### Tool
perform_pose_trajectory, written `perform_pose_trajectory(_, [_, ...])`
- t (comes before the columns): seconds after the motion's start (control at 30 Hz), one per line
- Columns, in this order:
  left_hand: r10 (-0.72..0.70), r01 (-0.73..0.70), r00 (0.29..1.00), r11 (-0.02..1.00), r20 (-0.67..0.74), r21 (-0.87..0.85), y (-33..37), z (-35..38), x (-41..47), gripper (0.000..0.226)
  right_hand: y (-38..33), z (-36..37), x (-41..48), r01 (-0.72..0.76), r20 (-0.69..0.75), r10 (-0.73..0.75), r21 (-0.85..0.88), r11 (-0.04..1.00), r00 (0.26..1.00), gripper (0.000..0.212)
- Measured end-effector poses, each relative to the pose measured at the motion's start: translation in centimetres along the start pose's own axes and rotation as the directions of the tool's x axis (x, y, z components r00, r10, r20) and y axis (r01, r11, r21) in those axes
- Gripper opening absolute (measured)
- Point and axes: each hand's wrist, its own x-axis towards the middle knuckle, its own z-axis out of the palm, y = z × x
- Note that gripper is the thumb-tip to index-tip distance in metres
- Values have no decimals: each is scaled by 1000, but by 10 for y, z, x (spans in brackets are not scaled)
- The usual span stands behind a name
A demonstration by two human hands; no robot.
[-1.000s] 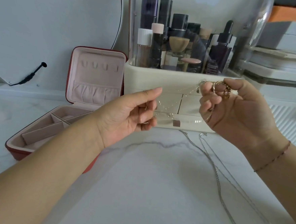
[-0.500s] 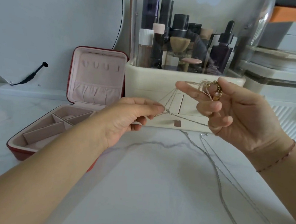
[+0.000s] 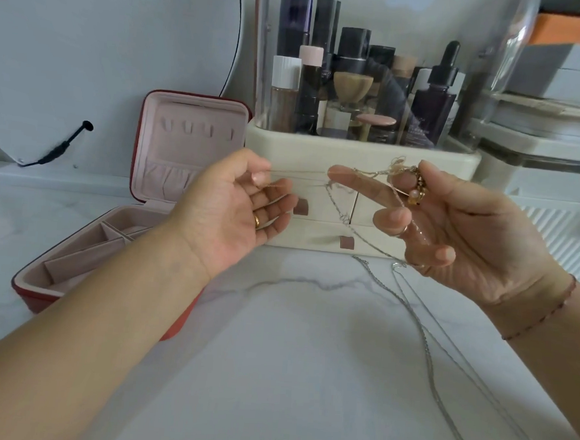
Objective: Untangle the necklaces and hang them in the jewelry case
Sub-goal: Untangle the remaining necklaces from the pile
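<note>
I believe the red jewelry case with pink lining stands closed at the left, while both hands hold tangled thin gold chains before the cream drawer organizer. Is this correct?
Not quite: the head view shows the red jewelry case with pink lining open, lid upright. The left hand and right hand do hold the tangled thin gold chains before the cream drawer organizer.

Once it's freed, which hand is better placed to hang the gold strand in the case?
Left, probably. The left hand pinches the gold strand and is beside the open jewelry case. The right hand is farther away, holding the tangled clump.
</note>
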Motion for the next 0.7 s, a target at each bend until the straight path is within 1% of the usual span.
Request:
perform_pose_trajectory(0.07, [-9,13,1000,991,27,-136,0,1,-1,37,0,-2,0,-9,3,9,17,1000,1000,27])
perform_pose_trajectory(0.17, [46,-39,999,964,20,-261,1,4,-2,39,-2,-4,-2,-6,-5,6,20,1000,1000,26])
perform_pose_trajectory(0.23, [78,-62,996,956,42,-287,4,3,-2,37,-3,-4,-2,-7,-5,7,18,1000,1000,28])
perform_pose_trajectory(0.27, [82,-58,993,963,80,-261,5,3,-3,34,-3,-4,-2,-9,1,9,13,1000,1000,30])
perform_pose_trajectory(0.3, [80,-53,989,978,127,-202,6,3,-4,32,-3,-5,-2,-9,8,9,6,1000,1000,31])
perform_pose_trajectory(0.37, [82,-82,975,997,204,-7,5,4,-7,28,-3,-5,-2,-5,19,5,-2,1000,1000,31])
perform_pose_trajectory(0.43, [82,-134,960,974,266,185,3,6,-9,26,-4,-4,-2,3,26,-2,-11,1000,1000,28])
perform_pose_trajectory(0.47, [68,-150,953,953,294,263,1,6,-10,25,-5,-2,-3,22,0,-22,-48,999,1000,25])
perform_pose_trajectory(0.5, [52,-163,948,927,315,337,0,7,-12,23,-6,0,-4,56,-57,-63,-117,992,996,22])
perform_pose_trajectory(0.57, [33,-183,948,870,315,458,-5,8,-13,16,-6,3,-7,127,-159,-174,-268,955,972,22])
perform_pose_trajectory(0.6, [27,-175,957,849,290,498,-7,8,-12,16,-5,4,-8,146,-180,-208,-308,940,961,24])
perform_pose_trajectory(0.63, [23,-157,967,837,253,525,-9,7,-12,17,-5,5,-8,155,-182,-223,-324,933,958,25])
perform_pose_trajectory(0.7, [18,-123,981,827,192,549,-11,6,-10,14,-4,6,-7,153,-156,-214,-332,931,964,18])
